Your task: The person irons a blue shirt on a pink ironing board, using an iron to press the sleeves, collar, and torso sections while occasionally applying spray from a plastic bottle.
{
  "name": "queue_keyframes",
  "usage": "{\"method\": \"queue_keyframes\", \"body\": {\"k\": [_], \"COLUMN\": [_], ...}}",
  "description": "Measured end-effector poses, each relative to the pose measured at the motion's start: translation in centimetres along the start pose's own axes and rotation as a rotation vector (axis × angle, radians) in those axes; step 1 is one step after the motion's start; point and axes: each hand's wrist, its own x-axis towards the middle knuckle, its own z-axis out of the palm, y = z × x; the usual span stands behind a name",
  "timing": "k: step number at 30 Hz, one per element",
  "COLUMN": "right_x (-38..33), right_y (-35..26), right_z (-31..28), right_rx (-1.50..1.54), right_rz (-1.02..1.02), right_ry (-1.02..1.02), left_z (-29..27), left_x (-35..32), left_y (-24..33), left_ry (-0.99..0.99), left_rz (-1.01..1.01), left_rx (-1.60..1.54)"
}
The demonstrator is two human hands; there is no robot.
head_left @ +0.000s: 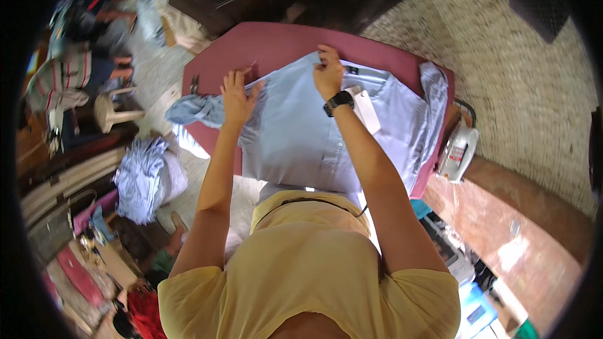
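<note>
Head view: your left hand [237,97] lies spread flat on a blue shirt [301,138] at frame centre, on a maroon table [264,47]. Your right hand [328,74] pinches its upper edge. Smoothing seems underway; an iron [457,154] sits right.

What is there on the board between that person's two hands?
In the head view, only the light blue shirt lies between the left hand and the right hand. Both hands press on it, spread over the maroon ironing board.
</note>
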Motion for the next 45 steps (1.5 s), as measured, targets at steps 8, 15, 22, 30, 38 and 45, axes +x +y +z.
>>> {"method": "queue_keyframes", "body": {"k": [8, 15, 22, 30, 38, 45], "right_x": [1.0, 5.5, 3.5, -0.8, -0.7, -1.0], "right_y": [0.8, 5.1, 7.6, 6.5, 7.3, 4.9], "right_z": [-4.1, -23.2, -37.5, -31.6, -30.1, -26.0], "right_rx": [-0.159, -1.172, -1.129, -1.164, -0.920, -0.677], "right_rz": [-0.194, 0.360, 0.132, -0.173, 0.016, -0.347], "right_ry": [-0.046, 0.554, 0.538, 0.182, 0.220, -0.120], "left_z": [4.7, 5.8, 10.0, 18.6, 21.2, 17.1], "left_x": [1.4, 3.1, 6.0, 4.0, 3.5, 7.3], "left_y": [-3.0, 0.4, 14.0, 24.3, 23.3, 18.4], "left_ry": [-0.251, -0.243, -0.141, -0.638, -0.492, -0.249], "left_rz": [-0.173, -0.052, 0.268, -0.013, -0.050, -0.111], "left_rx": [-0.079, 0.125, -0.206, -0.577, -0.607, -0.692]}}
